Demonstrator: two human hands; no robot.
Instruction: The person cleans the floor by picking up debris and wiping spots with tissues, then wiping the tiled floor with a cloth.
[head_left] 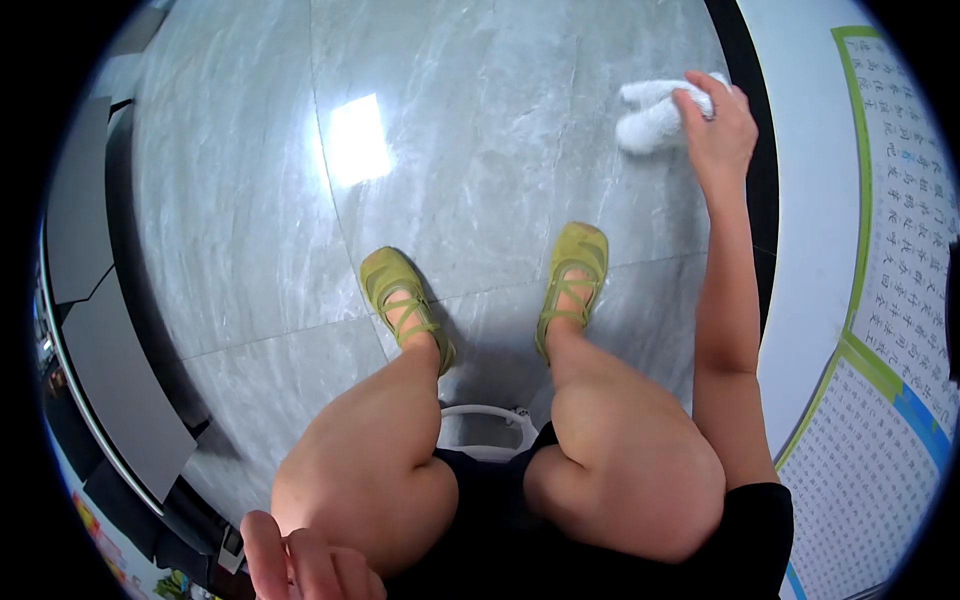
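My right hand (722,130) is stretched far out to the right, its thumb and fingers closed on a bunched white cloth (655,118). The cloth looks soft and fluffy, and its folded ends hang left of the hand, over or on the floor; I cannot tell whether they touch it. My left hand (310,565) is at the bottom edge of the view, beside my left knee. Its fingers are curled, and the frame cuts off most of the palm, so whatever it may hold is hidden.
Grey marbled floor tiles (470,140) spread ahead of my green shoes (578,265). A white wall with a black skirting (765,200) and green-edged sheets of writing (870,470) runs along the right. Grey panels (120,380) stand at left. A white curved frame (485,412) shows between my legs.
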